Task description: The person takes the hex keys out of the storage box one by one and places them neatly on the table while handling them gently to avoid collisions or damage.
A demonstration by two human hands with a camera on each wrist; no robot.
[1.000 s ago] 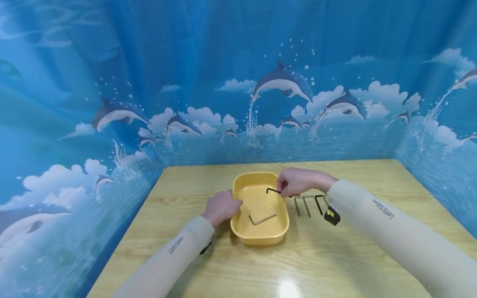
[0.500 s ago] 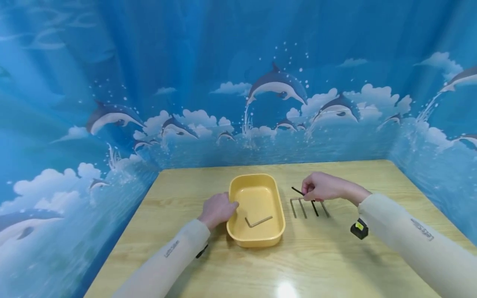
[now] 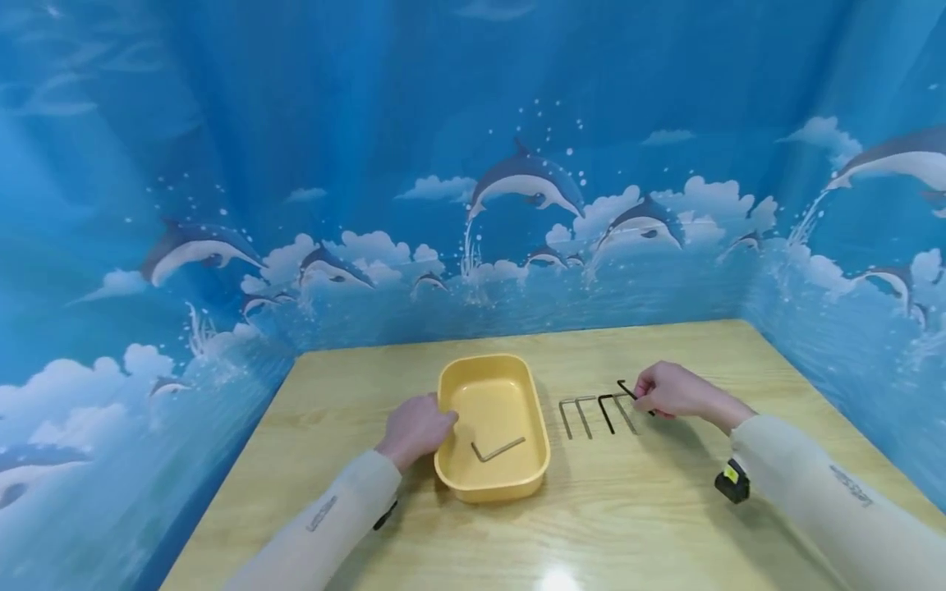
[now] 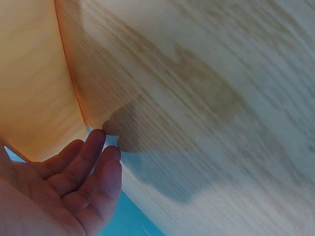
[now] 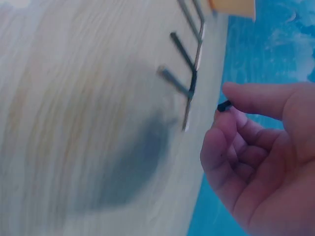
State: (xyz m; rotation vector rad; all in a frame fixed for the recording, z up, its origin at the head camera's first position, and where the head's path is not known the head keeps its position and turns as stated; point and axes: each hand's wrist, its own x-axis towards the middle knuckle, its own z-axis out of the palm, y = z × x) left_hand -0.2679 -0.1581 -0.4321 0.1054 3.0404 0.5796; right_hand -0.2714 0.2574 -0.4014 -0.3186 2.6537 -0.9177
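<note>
My left hand [image 3: 417, 428] holds the left rim of a yellow plastic basin [image 3: 498, 494], its thumb over the edge and its fingers along the outer side. Inside the basin lies one metallic hex key [image 3: 485, 458]. Off to the right, my right hand [image 3: 674, 390] pinches a black hex key [image 3: 626, 388] between thumb and fingertips, just above the table; its short tip [image 5: 224, 105] shows in the right wrist view. Beside that hand several hex keys lie in a row: metallic ones, including the leftmost hex key [image 3: 565, 420], and a black one [image 3: 607, 414].
The wooden table [image 3: 628, 525] carries the basin and the row. Behind and at the sides hangs a blue curtain [image 3: 369, 205] with dolphins, meeting the table's far edge.
My right hand has carried the black hex key from over the basin rightward, past the row to its right end. The left hand stays on the basin; the head view has shifted slightly.
</note>
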